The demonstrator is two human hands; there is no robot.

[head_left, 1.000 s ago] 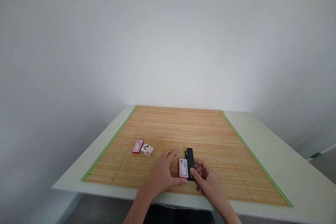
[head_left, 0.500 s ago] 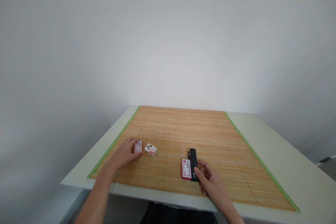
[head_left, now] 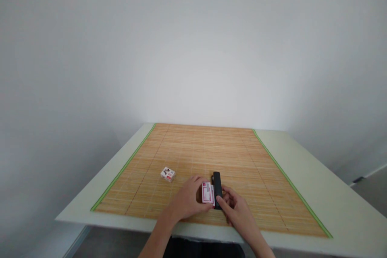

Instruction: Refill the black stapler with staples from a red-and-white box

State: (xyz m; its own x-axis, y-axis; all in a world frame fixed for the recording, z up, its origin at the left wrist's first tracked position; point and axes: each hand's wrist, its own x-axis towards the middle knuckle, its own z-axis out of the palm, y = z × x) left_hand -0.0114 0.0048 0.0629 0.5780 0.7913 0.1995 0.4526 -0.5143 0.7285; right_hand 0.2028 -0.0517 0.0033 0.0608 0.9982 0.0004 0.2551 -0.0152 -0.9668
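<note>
My left hand (head_left: 192, 198) grips a small white box with a red border (head_left: 207, 192) between thumb and fingers. That box is over another red-and-white box (head_left: 213, 197), which is mostly covered and lies against the left side of a black stapler (head_left: 217, 189). My right hand (head_left: 237, 207) holds the stapler's near end from the right, its thumb on top and its fingers curled alongside. A third small box (head_left: 168, 174), white with a dark picture and red marks, lies apart to the left on the mat.
A bamboo mat (head_left: 199, 145) with green edges covers much of the white table (head_left: 305, 169). Behind the table stands a plain pale wall (head_left: 193, 48). The table's front edge runs just below my wrists.
My left hand has carried its box rightward from the mat's left side to the box beside the stapler. My right hand stays on the stapler. The view has shifted slightly.
</note>
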